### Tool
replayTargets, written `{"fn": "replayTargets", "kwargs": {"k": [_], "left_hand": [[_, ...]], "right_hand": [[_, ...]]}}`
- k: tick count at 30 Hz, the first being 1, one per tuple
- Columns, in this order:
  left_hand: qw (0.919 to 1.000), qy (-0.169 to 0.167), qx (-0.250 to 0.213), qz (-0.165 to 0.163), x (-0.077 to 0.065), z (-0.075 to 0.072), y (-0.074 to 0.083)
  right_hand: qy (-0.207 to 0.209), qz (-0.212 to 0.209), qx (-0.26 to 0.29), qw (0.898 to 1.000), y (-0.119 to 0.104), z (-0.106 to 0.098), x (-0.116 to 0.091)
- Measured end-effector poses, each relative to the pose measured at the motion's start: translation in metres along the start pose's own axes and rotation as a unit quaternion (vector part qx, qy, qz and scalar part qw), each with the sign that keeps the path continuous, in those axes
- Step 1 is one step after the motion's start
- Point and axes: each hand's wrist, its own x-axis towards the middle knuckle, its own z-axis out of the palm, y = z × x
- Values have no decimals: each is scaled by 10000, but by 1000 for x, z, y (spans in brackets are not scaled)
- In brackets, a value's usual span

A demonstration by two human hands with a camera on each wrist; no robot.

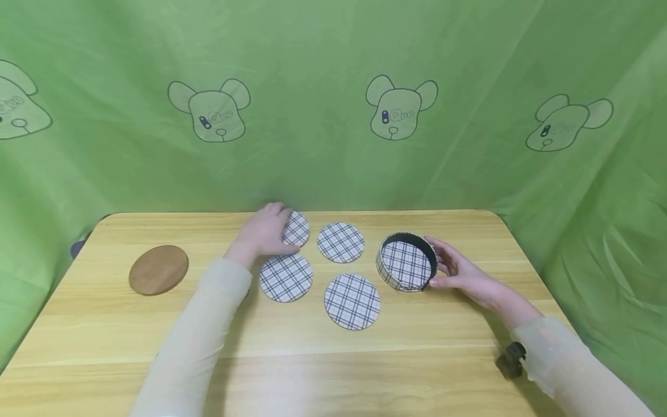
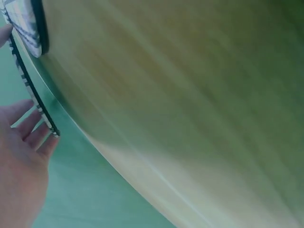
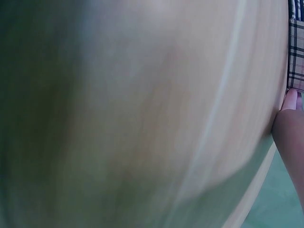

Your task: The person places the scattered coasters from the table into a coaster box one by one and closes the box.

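Observation:
My left hand (image 1: 266, 230) holds a round plaid coaster (image 1: 297, 229) near the table's far edge. In the left wrist view that coaster (image 2: 33, 88) shows edge-on, between the thumb and the fingers. Three more plaid coasters lie flat nearby: one (image 1: 286, 278) just below the hand, one (image 1: 341, 242) to its right and one (image 1: 352, 302) nearer the front. On the right, my right hand (image 1: 461, 271) grips the side of a round plaid coaster holder (image 1: 389, 277) with a dark inner wall. Plaid also shows inside the holder. The right wrist view catches only its side (image 3: 296, 54) and part of the hand.
A plain brown wooden disc (image 1: 158, 270) lies at the left of the wooden table (image 1: 417, 359). Behind the table's far edge hangs a green curtain (image 1: 312, 162) printed with animal heads. A small black object (image 1: 512, 360) is by the right sleeve.

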Motion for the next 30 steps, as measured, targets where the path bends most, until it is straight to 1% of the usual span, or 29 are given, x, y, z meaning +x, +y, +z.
{"fn": "replayTargets", "kwargs": {"k": [5, 11, 17, 22, 26, 30], "left_hand": [[9998, 23, 66, 207, 1, 1, 5], [9984, 5, 181, 529, 1, 0, 13], [9956, -31, 406, 847, 2, 1, 23], [9924, -23, 508, 1119, 4, 2, 31], [9909, 0, 513, 1245, 6, 3, 37], [9893, 23, 471, 1382, 8, 5, 43]], "right_hand": [[10, -30, -2, 10000, 1, 0, 0], [38, 3, -13, 10000, 4, -1, 1], [13, -46, -41, 10000, 3, 0, 2], [17, -3, -73, 10000, 3, 0, 2], [48, 70, -68, 9999, 4, -1, 3], [48, 56, -50, 10000, 5, -1, 3]]}}
